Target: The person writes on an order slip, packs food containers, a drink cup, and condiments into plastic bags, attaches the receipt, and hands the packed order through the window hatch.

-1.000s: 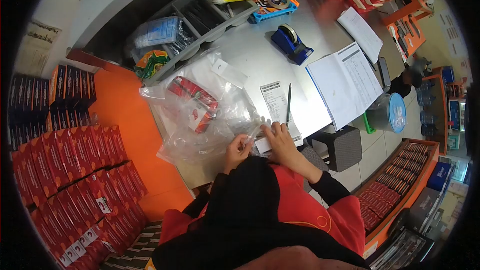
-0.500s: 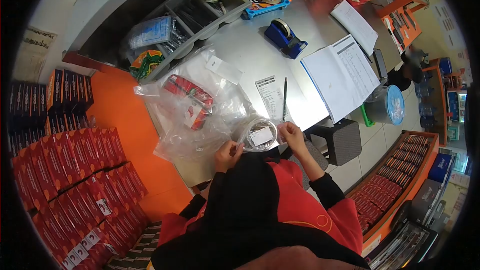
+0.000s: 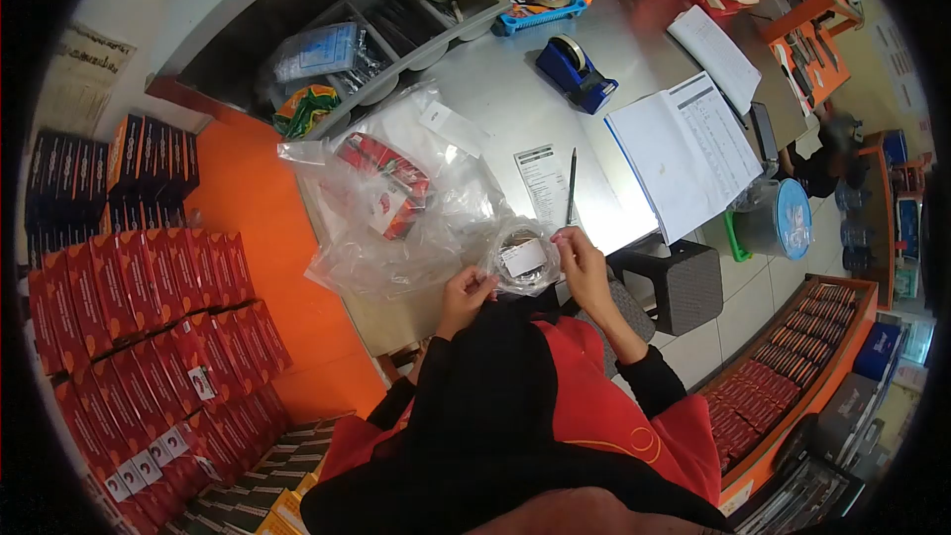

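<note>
A round clear tub [image 3: 538, 277] with a white label [image 3: 523, 257] on top sits at the table's near edge, wrapped in clear plastic [image 3: 506, 283]. My left hand [image 3: 466, 299] pinches the plastic on the tub's left side. On the other side, my right hand [image 3: 584, 263] has its fingers closed on the plastic near the rim. A large clear plastic bag [image 3: 371, 253] with red packs [image 3: 391, 163] inside spreads out left of the tub. Beyond the tub lie a printed slip [image 3: 544, 183] and a pencil [image 3: 572, 186].
A blue tape dispenser [image 3: 577, 74] and an open notebook [image 3: 684, 154] lie farther back. The grey divided tray [image 3: 411, 54] holds plastic bags and cutlery-like items. Red boxes [image 3: 139, 287] are stacked at left. A dark stool [image 3: 684, 287] and a lidded bucket [image 3: 768, 223] stand at right.
The view has shifted slightly, so the table and its items appear a little to the right. Both hands remain at the wrapped tub, the right one slightly higher beside its rim.
</note>
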A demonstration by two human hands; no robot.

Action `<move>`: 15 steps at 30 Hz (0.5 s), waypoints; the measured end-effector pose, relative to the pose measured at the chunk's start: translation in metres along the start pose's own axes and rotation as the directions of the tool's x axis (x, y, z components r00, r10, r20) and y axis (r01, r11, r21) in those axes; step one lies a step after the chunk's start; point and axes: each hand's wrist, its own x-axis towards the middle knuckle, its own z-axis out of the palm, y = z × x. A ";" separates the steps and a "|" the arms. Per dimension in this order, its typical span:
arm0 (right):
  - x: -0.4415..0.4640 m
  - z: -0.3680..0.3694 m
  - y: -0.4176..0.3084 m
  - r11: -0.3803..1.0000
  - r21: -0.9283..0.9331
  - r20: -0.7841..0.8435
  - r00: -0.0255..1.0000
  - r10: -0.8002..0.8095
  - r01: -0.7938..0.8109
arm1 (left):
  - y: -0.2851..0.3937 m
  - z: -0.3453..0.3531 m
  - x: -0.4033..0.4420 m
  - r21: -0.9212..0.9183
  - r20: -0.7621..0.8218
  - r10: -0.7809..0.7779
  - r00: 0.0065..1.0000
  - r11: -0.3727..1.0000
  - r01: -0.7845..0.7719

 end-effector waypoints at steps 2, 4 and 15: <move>-0.002 -0.001 -0.005 0.999 0.043 -0.036 0.999 -0.004 0.005 | 0.013 0.005 -0.009 0.115 -0.062 0.083 0.995 0.991 -0.076; -0.004 -0.002 -0.014 0.998 0.062 -0.033 0.999 0.005 -0.003 | 0.034 0.013 -0.019 0.314 -0.139 0.215 0.967 0.935 -0.163; -0.004 -0.022 -0.091 0.969 -0.052 0.060 0.970 -0.237 0.240 | 0.098 0.016 -0.025 0.402 -0.031 0.590 0.807 0.746 -0.531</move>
